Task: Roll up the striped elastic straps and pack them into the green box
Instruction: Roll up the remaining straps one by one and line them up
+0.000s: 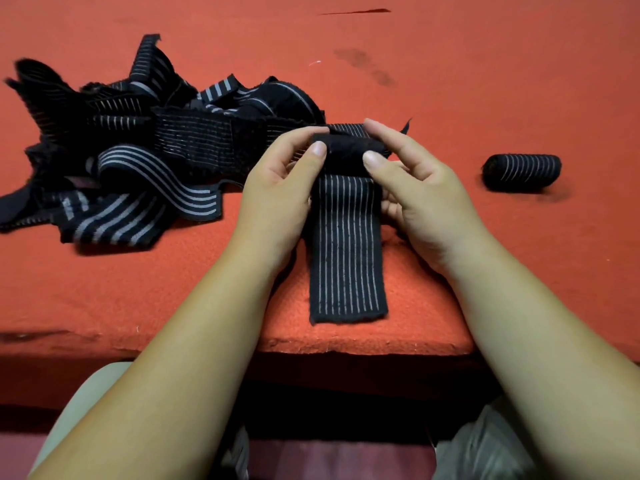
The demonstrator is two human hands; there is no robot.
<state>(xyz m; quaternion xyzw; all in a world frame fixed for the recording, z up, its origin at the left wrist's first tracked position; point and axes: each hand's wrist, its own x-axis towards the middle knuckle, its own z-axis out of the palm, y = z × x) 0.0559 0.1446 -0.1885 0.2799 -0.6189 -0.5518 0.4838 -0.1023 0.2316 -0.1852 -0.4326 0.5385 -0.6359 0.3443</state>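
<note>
A black elastic strap with thin white stripes (347, 251) lies toward me on the red surface, its far end rolled into a small coil. My left hand (277, 188) and my right hand (419, 192) pinch that coil from either side, thumbs on top. A finished rolled strap (522, 172) lies on its side to the right, apart from my hands. A tangled pile of loose striped straps (138, 161) spreads over the left. No green box is in view.
The red felt-covered table (485, 81) reaches far back and right, with a dark stain and a slit near the back. Its front edge (346, 348) runs just beyond the strap's near end. My knees show below it.
</note>
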